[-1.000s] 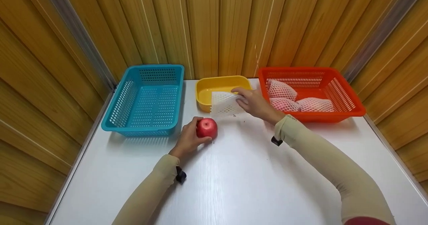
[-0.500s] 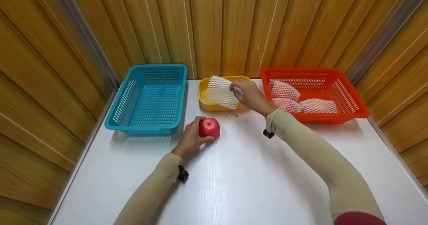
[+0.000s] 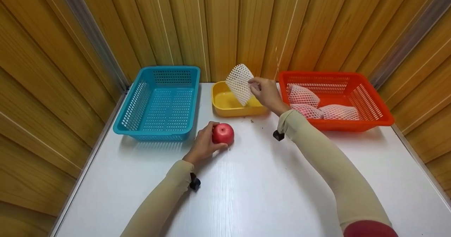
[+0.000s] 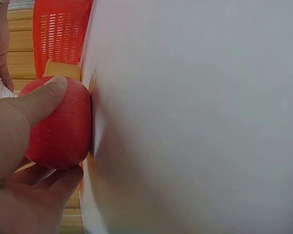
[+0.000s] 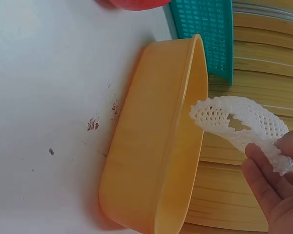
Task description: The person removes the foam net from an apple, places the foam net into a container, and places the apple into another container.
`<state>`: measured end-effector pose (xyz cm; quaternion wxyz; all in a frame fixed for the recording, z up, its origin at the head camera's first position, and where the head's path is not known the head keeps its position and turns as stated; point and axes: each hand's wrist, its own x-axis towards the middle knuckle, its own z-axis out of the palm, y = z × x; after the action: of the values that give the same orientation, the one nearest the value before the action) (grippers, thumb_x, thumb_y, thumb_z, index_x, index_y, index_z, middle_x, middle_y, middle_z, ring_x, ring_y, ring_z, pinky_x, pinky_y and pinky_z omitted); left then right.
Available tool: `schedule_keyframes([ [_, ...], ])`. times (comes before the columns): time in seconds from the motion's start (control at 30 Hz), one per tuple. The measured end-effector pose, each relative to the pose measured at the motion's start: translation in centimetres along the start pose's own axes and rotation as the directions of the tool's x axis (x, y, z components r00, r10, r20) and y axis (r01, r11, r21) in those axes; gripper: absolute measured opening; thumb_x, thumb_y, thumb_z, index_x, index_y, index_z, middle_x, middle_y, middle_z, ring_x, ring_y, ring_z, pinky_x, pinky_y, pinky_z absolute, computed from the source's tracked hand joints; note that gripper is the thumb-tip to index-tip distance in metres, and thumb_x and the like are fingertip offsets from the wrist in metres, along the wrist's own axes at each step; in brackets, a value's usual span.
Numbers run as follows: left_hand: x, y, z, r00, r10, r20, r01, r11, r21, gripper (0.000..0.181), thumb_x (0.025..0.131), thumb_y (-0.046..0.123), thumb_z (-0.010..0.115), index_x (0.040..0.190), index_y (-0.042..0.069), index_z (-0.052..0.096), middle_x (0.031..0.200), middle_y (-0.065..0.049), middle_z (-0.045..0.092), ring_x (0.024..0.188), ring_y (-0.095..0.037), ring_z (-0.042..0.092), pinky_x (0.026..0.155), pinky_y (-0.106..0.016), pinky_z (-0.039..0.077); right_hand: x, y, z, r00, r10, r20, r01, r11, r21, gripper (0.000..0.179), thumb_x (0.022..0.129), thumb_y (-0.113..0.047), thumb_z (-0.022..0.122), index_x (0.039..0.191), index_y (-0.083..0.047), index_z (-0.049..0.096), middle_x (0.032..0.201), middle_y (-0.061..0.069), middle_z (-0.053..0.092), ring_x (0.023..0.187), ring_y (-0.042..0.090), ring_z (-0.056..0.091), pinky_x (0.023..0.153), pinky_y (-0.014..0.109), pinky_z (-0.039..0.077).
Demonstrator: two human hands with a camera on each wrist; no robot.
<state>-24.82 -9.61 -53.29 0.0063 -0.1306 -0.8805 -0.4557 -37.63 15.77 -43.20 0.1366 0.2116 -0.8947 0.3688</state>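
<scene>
One foam net (image 3: 239, 83) above yellow box (image 3: 239, 112) in head view, higher than earlier; three netted pieces (image 3: 339, 112) in one red basket (image 3: 347, 125), right of box. Left wrist: gripping one apple (image 4: 61, 129) in front of box with left hand (image 4: 12, 139). Right wrist: pinching net with right hand (image 5: 283, 195).

The apple (image 3: 223, 134) looks smooth and shiny, the net (image 3: 239, 82) bumpy and foamy, the tub (image 5: 141, 131) plastic, the wall (image 3: 221, 25) like wood.
</scene>
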Motion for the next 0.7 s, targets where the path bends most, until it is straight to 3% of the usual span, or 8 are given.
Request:
schedule_keyframes([
  [0.33,0.0,-0.1,-0.1,1.0,0.02,-0.009,-0.02,1.0,0.01,0.073,0.08,0.021,0.09,0.139,0.01,0.047,0.137,-0.011,0.06,0.127,-0.029,0.054,0.109,-0.047,0.047,0.4,1.7,1.1,0.985,0.172,0.01,-0.173,0.982,0.071,0.03,0.102,-0.012,0.061,0.128,-0.003,0.071,0.112,0.015,0.072,0.086,0.025,0.063,0.071,0.028,0.053],
  [0.53,0.0,-0.1,-0.1,0.999,0.037,-0.007,-0.037,0.999,0.006,0.074,0.08,0.022,0.09,0.139,0.009,0.047,0.136,-0.011,0.06,0.126,-0.029,0.054,0.109,-0.046,0.047,0.4,2.7,1.6,0.951,0.302,0.068,-0.308,0.946,0.103,0.035,0.103,-0.014,0.06,0.137,-0.008,0.066,0.124,0.013,0.069,0.093,0.024,0.066,0.08,0.031,0.058],
  [0.7,0.1,-0.2,0.0,0.999,0.049,-0.01,-0.049,0.999,0.015,0.074,0.08,0.02,0.09,0.139,0.008,0.047,0.136,-0.012,0.061,0.126,-0.03,0.055,0.109,-0.046,0.047,0.6,3.3,2.0,0.932,0.347,0.104,-0.358,0.927,0.115,0.037,0.103,-0.017,0.061,0.14,-0.01,0.064,0.132,0.014,0.065,0.099,0.025,0.068,0.089,0.036,0.059],
])
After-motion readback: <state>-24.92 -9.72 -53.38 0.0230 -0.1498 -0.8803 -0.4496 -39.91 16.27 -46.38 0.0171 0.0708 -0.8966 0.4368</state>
